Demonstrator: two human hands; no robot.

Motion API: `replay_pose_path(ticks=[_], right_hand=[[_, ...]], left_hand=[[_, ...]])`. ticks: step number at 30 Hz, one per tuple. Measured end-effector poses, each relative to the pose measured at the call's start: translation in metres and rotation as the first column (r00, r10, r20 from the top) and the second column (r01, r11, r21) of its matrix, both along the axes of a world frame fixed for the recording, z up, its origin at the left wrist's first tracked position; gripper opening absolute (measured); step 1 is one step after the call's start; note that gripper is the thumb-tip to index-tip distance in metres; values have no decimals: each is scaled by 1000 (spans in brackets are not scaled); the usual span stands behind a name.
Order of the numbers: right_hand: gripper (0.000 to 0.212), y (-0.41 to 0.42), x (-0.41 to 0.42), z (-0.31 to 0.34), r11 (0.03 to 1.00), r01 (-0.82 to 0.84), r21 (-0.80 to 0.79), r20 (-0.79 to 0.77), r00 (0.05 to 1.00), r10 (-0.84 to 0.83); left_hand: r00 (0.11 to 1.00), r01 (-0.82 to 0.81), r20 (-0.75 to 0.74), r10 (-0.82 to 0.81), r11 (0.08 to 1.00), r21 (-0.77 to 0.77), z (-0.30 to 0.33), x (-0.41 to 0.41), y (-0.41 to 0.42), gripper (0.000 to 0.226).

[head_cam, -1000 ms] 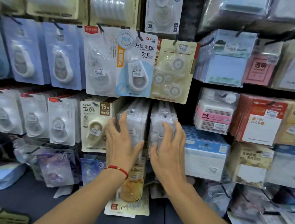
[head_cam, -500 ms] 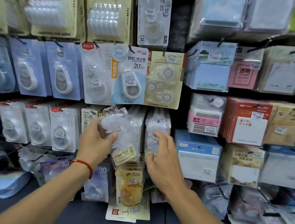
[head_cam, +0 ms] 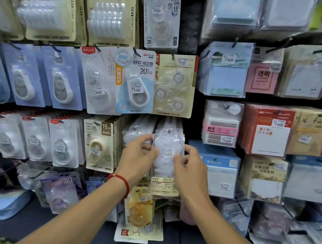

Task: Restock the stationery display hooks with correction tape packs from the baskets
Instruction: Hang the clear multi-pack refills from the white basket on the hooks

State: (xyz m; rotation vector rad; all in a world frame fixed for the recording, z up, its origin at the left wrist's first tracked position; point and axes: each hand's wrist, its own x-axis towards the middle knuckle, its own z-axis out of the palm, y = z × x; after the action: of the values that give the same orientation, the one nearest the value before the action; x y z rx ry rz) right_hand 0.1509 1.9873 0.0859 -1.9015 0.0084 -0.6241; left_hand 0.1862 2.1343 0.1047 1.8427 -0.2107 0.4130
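Both hands hold one clear correction tape pack just in front of the display wall, slightly below centre. The left hand pinches its left edge from nine o'clock, fingers curled; the right hand pinches its right edge from three o'clock. Behind it hangs a row of similar clear packs. At ten o'clock hangs a beige 15M tape card.

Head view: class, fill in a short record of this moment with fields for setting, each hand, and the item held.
setting: display wall of hanging stationery packs
left hand: grips clear pack's left edge
right hand: grips its right edge
item: clear correction tape pack, upright before two full hooks
wrist: red bracelet on left
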Motion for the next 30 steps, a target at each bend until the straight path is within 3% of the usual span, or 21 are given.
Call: replay_pose_path(ticks=[4, 6, 7, 9, 11, 13, 15, 17, 20, 22, 26, 30], right_hand=[[29, -2, 5, -2, 1000, -3, -4, 5, 1000, 3], [31, -2, 7, -3, 997, 26, -73, -9, 1000, -27], [36, -3, 7, -3, 978, 70, -197, -16, 997, -75], [52, -3, 7, -7, 843, 177, -509, 50, 983, -177], [59, -4, 7, -13, 726, 196, -659, 178, 979, -103], [61, -7, 12, -20, 644, 150, -750, 195, 981, -2], [68, -9, 19, -26, 564, 96, -820, 136, 990, 30], [74, -10, 24, -28, 527, 57, -848, 102, 993, 57], [65, -8, 23, -23, 678, 84, -730, 186, 979, 79], [61, -9, 25, -22, 747, 193, -636, 272, 962, -16], [76, -14, 31, -28, 609, 281, -742, 256, 958, -131], [91, -15, 40, -35, 540, 302, -785, 259, 953, -156]], left_hand=[[999, -33, 32, 32, 999, 28, -2, 4, 1, 46], [994, -74, 93, 59, 982, 172, -3, 3, 1, 47], [981, -128, 178, 77, 948, 293, -6, 2, 3, 47], [915, -285, 396, 77, 817, 501, -17, -2, 8, 46], [837, -469, 532, 130, 672, 574, -30, -5, 14, 50], [855, -498, 475, 207, 581, 644, -38, -3, 20, 58], [906, -423, 368, 210, 513, 747, -45, 1, 26, 66], [919, -394, 347, 188, 480, 784, -50, 4, 29, 69], [888, -455, 432, 159, 449, 769, -53, 1, 26, 65], [858, -491, 504, 94, 433, 756, -58, 0, 20, 66], [851, -494, 524, 26, 375, 784, -60, 1, 12, 71], [851, -472, 525, -24, 406, 783, -62, 3, 13, 75]])
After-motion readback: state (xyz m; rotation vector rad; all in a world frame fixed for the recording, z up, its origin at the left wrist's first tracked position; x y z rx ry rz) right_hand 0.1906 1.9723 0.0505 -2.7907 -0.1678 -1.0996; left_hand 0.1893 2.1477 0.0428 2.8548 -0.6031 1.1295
